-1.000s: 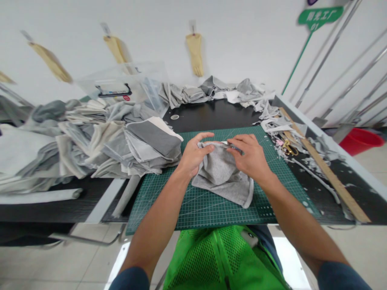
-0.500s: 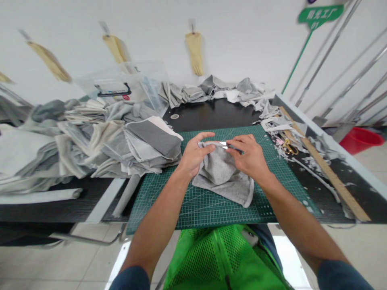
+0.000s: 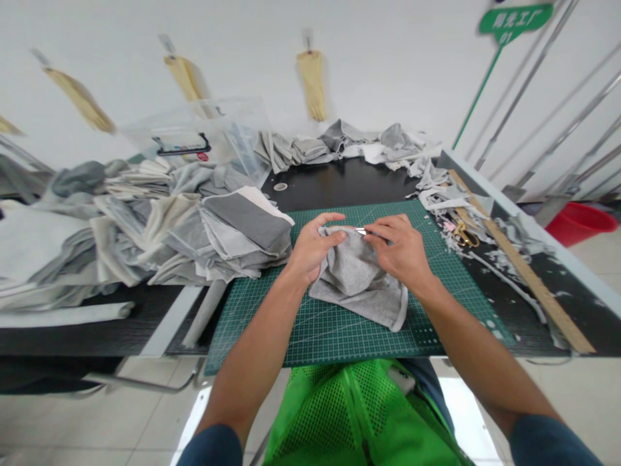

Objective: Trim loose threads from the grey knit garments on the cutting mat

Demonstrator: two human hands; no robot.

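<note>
A grey piece of cloth point(image 3: 356, 275) with a stitched hem hangs over the green cutting mat point(image 3: 310, 336). My left hand point(image 3: 315, 249) pinches its upper edge between thumb and fingers, with the index finger stretched along the top. From the right, my right hand point(image 3: 398, 249) grips a pair of small thread snips point(image 3: 361, 231). Their shiny blades lie together at the cloth's upper edge, close to my left thumb. Most of the snips' body is hidden within my right fingers.
Folded grey cloths point(image 3: 247, 226) are heaped to the left, before a clear plastic box point(image 3: 194, 139). A wooden ruler point(image 3: 524, 268), gold-handled scissors point(image 3: 466, 238) and scraps lie at the right. More cloth point(image 3: 310, 149) lines the back; a red basin point(image 3: 579, 224) stands beyond the table.
The blades of the snips stood apart half a second ago and are now closed together at the cloth's edge. Both hands have stayed almost in place.
</note>
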